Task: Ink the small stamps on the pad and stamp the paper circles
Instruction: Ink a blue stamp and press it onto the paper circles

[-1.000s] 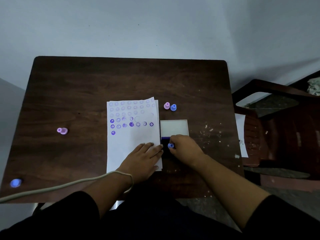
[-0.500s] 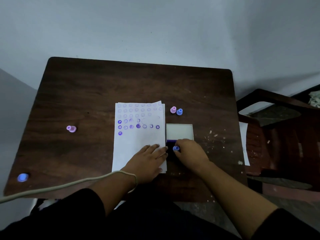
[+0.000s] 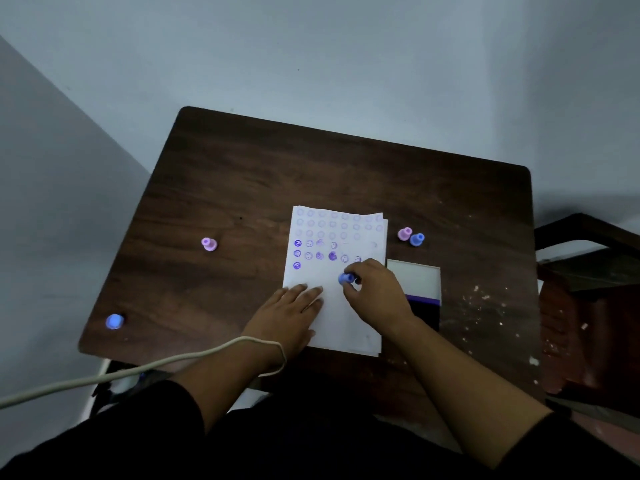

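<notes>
A white paper sheet (image 3: 337,317) with rows of printed circles lies mid-table; several circles carry purple stamp marks. My right hand (image 3: 375,291) pinches a small blue stamp (image 3: 345,278) over the blank part of the sheet, just below the stamped rows. My left hand (image 3: 289,311) lies flat on the sheet's lower left, fingers spread. The ink pad (image 3: 423,301), purple with its white lid open, sits right of the paper, partly behind my right wrist. A pink stamp (image 3: 404,233) and a blue stamp (image 3: 417,239) stand beyond the pad.
Another pink stamp (image 3: 209,243) stands at the table's left, and a blue stamp (image 3: 114,321) near the front left corner. A pale cable (image 3: 145,367) loops around my left wrist. A dark wooden chair (image 3: 588,306) stands to the right of the brown table (image 3: 346,168).
My right hand has carried the blue stamp left from the ink pad onto the paper. The left hand stays pressed on the sheet. The camera view has shifted.
</notes>
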Motion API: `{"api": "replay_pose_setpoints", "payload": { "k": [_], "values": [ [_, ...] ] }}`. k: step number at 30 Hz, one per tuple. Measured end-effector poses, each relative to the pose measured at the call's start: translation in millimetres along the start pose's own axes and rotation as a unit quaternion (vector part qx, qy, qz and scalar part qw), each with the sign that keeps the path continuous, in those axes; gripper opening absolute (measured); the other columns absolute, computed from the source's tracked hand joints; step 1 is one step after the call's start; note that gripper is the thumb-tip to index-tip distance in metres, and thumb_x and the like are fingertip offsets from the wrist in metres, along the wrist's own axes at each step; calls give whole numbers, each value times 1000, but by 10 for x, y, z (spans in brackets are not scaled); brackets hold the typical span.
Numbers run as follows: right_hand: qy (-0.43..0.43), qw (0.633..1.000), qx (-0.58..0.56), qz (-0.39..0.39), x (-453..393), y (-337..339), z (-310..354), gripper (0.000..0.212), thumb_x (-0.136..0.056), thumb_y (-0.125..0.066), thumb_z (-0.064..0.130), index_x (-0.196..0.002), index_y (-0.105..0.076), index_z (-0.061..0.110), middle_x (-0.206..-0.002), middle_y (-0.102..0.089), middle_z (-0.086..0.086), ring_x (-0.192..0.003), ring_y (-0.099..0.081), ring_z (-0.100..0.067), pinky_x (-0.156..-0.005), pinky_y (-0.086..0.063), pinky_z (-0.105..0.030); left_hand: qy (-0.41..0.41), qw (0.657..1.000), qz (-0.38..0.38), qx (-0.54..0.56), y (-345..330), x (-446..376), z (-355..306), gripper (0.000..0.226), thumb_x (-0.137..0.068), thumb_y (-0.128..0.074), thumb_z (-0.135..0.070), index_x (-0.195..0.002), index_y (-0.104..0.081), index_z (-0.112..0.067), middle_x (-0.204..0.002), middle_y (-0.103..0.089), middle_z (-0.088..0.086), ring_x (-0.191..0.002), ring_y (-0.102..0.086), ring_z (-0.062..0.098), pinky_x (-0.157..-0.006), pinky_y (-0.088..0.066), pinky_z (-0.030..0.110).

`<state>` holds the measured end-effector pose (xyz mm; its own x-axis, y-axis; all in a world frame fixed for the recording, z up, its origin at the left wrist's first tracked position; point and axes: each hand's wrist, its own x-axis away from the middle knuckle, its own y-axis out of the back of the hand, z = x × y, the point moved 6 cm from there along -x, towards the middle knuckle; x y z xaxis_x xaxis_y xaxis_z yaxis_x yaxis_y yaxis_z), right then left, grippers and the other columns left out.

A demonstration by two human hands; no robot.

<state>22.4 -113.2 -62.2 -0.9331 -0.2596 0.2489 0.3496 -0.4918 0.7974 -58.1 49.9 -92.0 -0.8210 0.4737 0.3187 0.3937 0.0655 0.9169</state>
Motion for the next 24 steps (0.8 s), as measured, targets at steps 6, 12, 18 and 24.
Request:
{"api": "replay_pose_setpoints", "payload": {
  "k": [6,12,18,24],
  "values": [
    [0,1000,8,9,-222,-263,290,19,-95,-68,29,-109,-72,18,-105,-68,0,-88,-58,-10,-78,-42,-22,14,1000,13,1,-55,158,276,69,-88,-65,-39,-150,-43,-17,-161,-35,4,-145,-35,29,-116,-30,48],
    [-14,1000,27,2,-392,-404,445,23,-97,-67,29,-114,-73,14,-108,-67,-5,-94,-63,-18,-79,-41,-22,2,1000,20,-5,-101,156,437,74,-85,-66,-38,-151,-41,-15,-161,-34,4,-143,-37,29,-116,-30,48],
    [-34,998,44,13,-516,-525,503,25,-97,-66,30,-115,-73,14,-109,-67,-6,-96,-64,-20,-84,-46,-25,-19,1000,18,-7,-54,149,471,73,-92,-59,-40,-155,-32,-15,-164,-26,5,-146,-30,29,-120,-25,49],
    [-39,997,64,22,-586,-584,558,26,-98,-63,27,-117,-73,13,-109,-67,-10,-96,-64,-23,-87,-49,-30,-31,999,14,-6,-102,148,507,74,-90,-62,-42,-153,-35,-15,-162,-31,5,-144,-35,29,-117,-30,52]
  ]
}}
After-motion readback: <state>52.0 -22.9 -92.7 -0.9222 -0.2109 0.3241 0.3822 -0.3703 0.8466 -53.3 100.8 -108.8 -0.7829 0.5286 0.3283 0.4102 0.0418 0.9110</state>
